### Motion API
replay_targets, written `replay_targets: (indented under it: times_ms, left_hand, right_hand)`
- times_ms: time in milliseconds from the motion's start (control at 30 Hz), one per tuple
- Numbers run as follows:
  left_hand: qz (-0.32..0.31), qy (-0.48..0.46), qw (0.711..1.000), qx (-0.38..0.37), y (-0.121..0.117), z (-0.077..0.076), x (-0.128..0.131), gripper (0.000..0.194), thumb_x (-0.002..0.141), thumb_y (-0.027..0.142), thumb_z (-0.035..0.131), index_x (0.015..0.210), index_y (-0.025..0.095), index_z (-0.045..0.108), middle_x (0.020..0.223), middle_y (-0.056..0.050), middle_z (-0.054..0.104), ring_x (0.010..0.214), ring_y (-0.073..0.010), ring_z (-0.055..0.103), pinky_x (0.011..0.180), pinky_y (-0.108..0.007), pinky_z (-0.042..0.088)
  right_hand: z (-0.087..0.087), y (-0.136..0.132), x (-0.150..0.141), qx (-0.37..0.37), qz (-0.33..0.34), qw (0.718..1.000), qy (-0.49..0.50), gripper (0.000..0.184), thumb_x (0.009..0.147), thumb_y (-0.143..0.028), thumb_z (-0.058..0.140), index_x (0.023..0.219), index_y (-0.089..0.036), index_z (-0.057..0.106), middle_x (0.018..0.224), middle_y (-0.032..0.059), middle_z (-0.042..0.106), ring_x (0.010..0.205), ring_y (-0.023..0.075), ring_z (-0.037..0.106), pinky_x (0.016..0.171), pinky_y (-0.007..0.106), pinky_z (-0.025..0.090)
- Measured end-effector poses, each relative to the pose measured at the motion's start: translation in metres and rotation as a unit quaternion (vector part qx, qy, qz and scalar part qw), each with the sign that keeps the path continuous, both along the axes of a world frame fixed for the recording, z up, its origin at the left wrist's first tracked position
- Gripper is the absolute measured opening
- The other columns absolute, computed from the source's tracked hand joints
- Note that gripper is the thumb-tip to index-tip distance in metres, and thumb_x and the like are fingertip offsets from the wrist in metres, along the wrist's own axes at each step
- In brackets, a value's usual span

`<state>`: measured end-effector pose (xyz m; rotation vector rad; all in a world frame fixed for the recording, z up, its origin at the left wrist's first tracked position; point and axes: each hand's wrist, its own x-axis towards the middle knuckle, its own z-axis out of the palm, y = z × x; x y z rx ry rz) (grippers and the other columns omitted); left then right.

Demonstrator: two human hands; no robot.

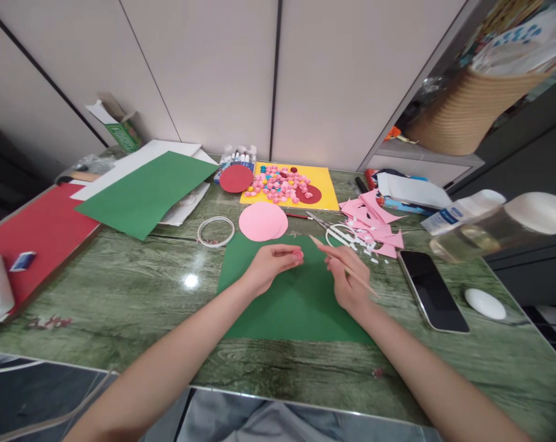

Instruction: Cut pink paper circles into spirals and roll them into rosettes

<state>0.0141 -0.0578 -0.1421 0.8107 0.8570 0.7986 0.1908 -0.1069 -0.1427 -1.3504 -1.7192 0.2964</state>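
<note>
Between the fingertips of my left hand (269,266) is a small pink paper rosette (298,255). My right hand (351,276) grips a thin pointed wooden stick (361,282), its tip aimed up and left. The stick and the rosette are apart. Both hands are over a green paper sheet (291,313) on the table. Just beyond them lie pink paper circles (262,221), overlapping. White-handled scissors (340,233) rest beyond my right hand, near pink paper scraps (372,221).
Many small rosettes (278,181) and a red circle (308,194) lie on yellow paper (326,181). Another red circle (236,178) leans by markers. A tape roll (215,232) sits left. A phone (432,291), a white oval object (485,304) and bottles (466,230) stand right.
</note>
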Motion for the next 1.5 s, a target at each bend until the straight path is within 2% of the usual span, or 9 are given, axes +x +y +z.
replay_targets:
  times_ms: [133,267,600,833,967,1067,1200,1500]
  left_hand:
    - [0.022,0.004,1.0,0.006,0.001,-0.004,0.001,0.037,0.059,0.022,0.076,0.092,0.01,0.066,0.087,-0.009,0.07,0.079,-0.0153,0.065,0.091,-0.038,0.047]
    - [0.029,0.006,1.0,0.012,0.001,-0.005,0.002,0.034,0.059,0.021,0.076,0.089,0.01,0.066,0.087,-0.008,0.07,0.081,-0.0153,0.065,0.091,-0.037,0.048]
    - [0.02,0.019,0.999,0.032,0.0,-0.007,0.003,0.037,0.056,0.024,0.077,0.089,0.01,0.067,0.087,-0.009,0.071,0.081,-0.0169,0.065,0.088,-0.037,0.048]
    - [0.022,0.077,0.991,0.108,0.001,-0.013,0.002,0.039,0.06,0.028,0.074,0.094,0.012,0.065,0.089,-0.011,0.071,0.084,-0.0212,0.066,0.082,-0.038,0.05]
    - [0.035,0.102,0.984,0.142,0.002,-0.011,0.001,0.035,0.062,0.028,0.072,0.093,0.013,0.065,0.09,-0.011,0.071,0.084,-0.0217,0.066,0.081,-0.037,0.051]
    - [0.051,0.095,0.985,0.136,0.001,-0.009,0.002,0.034,0.061,0.028,0.073,0.091,0.013,0.065,0.089,-0.011,0.071,0.083,-0.0208,0.066,0.08,-0.036,0.051]
    - [0.067,0.075,0.988,0.118,-0.001,-0.009,0.005,0.034,0.06,0.026,0.073,0.09,0.013,0.065,0.088,-0.01,0.071,0.081,-0.0195,0.066,0.08,-0.036,0.051]
    - [0.078,0.073,0.989,0.106,-0.007,-0.007,0.009,0.026,0.062,0.022,0.071,0.085,0.012,0.065,0.085,-0.01,0.071,0.081,-0.0189,0.066,0.077,-0.032,0.051]
  right_hand:
    - [0.001,-0.008,0.0,0.053,0.031,0.997,-0.052,0.021,0.086,-0.025,0.041,0.087,-0.023,0.062,0.065,0.0032,0.059,0.063,0.0185,0.054,0.069,0.035,0.041]
    - [0.003,-0.01,-0.002,0.051,0.049,0.993,-0.097,0.017,0.084,-0.022,0.042,0.082,-0.023,0.059,0.065,0.0033,0.06,0.063,0.0183,0.053,0.067,0.035,0.04]
    - [0.004,-0.006,-0.005,0.04,0.065,0.99,-0.119,0.014,0.086,-0.021,0.043,0.081,-0.021,0.057,0.066,0.0025,0.062,0.06,0.0161,0.052,0.065,0.033,0.038]
    - [0.004,-0.004,-0.009,0.09,0.065,0.987,-0.114,0.007,0.084,-0.02,0.051,0.086,-0.02,0.058,0.068,0.0019,0.065,0.059,0.0144,0.055,0.063,0.031,0.04]
    - [-0.001,-0.003,-0.009,0.115,0.053,0.984,-0.125,0.014,0.082,-0.016,0.054,0.094,-0.022,0.059,0.077,0.0019,0.07,0.062,0.0141,0.059,0.064,0.03,0.042]
    - [-0.006,-0.001,-0.007,0.133,0.046,0.98,-0.142,0.016,0.082,-0.016,0.056,0.096,-0.023,0.06,0.079,0.0018,0.072,0.064,0.014,0.06,0.065,0.03,0.042]
    - [-0.01,0.002,-0.005,0.157,0.037,0.977,-0.14,0.014,0.08,-0.016,0.061,0.093,-0.022,0.06,0.076,0.0015,0.072,0.057,0.0127,0.059,0.067,0.032,0.04]
    - [-0.005,0.002,-0.004,0.175,0.044,0.97,-0.16,0.006,0.079,-0.022,0.063,0.079,-0.02,0.058,0.066,0.0003,0.07,0.05,0.0104,0.056,0.068,0.033,0.038]
